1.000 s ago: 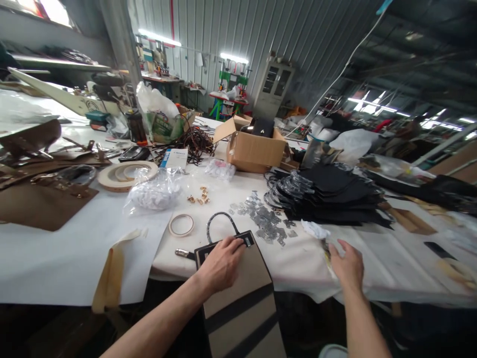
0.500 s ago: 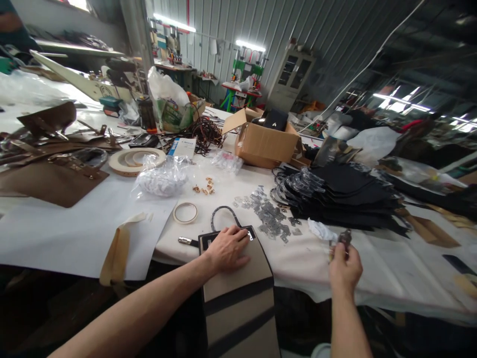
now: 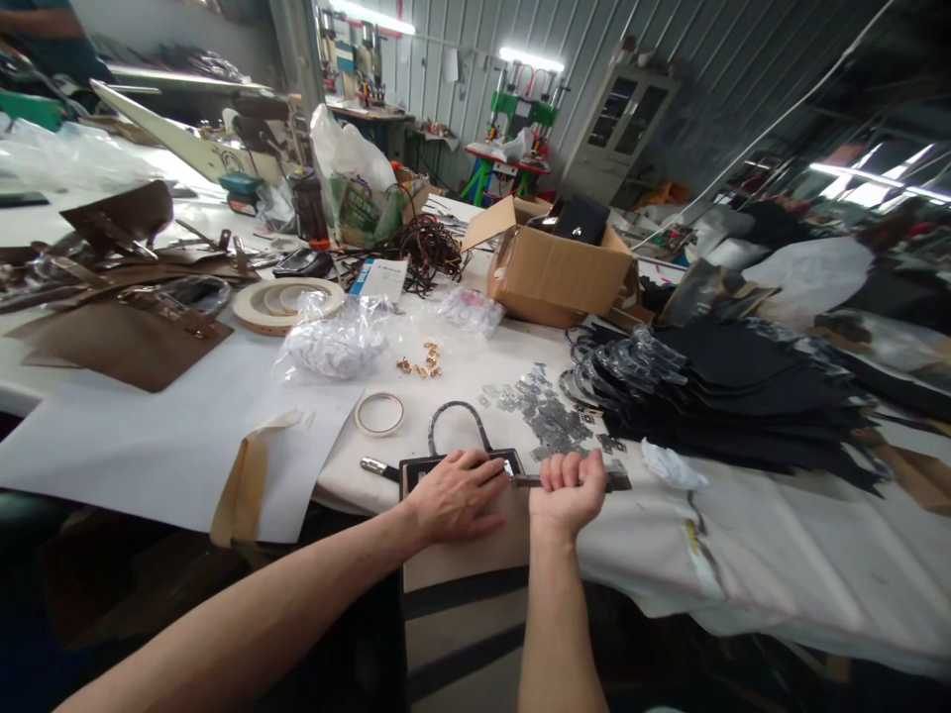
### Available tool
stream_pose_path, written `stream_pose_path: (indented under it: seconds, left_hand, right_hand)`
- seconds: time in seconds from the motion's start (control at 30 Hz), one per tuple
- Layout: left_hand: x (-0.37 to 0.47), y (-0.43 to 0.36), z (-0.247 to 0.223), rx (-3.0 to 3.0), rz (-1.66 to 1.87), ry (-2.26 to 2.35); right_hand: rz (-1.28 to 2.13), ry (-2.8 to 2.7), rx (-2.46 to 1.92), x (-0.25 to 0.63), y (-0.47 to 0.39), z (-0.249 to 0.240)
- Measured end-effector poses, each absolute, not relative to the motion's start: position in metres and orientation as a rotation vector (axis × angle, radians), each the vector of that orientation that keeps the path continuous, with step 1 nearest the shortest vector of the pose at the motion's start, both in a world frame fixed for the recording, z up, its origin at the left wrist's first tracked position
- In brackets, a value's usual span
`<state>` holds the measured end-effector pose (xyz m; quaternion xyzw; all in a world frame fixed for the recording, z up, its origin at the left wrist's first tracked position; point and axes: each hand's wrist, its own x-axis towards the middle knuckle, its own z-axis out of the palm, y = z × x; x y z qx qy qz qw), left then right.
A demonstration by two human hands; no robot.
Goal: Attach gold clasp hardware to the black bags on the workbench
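A beige bag panel (image 3: 461, 589) with dark stripes hangs over the table's front edge. At its top are a dark band and an arched handle (image 3: 455, 406); a strap with a metal tip (image 3: 377, 466) sticks out to the left. My left hand (image 3: 461, 495) lies flat on the upper panel, fingers stretched out. Beside it my right hand (image 3: 566, 487) is closed round a slim dark metal tool (image 3: 618, 481), whose exact kind I cannot make out. The tool's left end reaches a small shiny metal fitting (image 3: 509, 469) on the band.
Loose metal plates (image 3: 550, 416), gold-coloured fittings (image 3: 422, 362) and a tape roll (image 3: 378, 414) lie beyond my hands. Black bag pieces (image 3: 728, 396) are stacked at right, near crumpled white material (image 3: 673, 463). A cardboard box (image 3: 557, 275) stands behind; brown bags (image 3: 141, 337) lie left.
My right hand has moved left from near the crumpled white material to the bag's top edge, bringing the tool to the metal fitting. My left hand still rests on the panel.
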<state>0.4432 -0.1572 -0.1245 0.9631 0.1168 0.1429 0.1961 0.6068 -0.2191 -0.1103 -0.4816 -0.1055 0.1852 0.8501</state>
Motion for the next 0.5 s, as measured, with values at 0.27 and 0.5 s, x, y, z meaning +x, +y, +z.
stream_pose_path:
  seconds: [0.27,0.5]
  left_hand:
    - [0.446,-0.157,-0.125,2.698,0.371,0.343]
    - [0.444,-0.157,-0.125,2.648,0.404,0.335]
  right_hand:
    - [0.249,-0.233,-1.039,0.594,-0.206,-0.112]
    - [0.092,-0.437,-1.275,0.579,-0.201,-0.119]
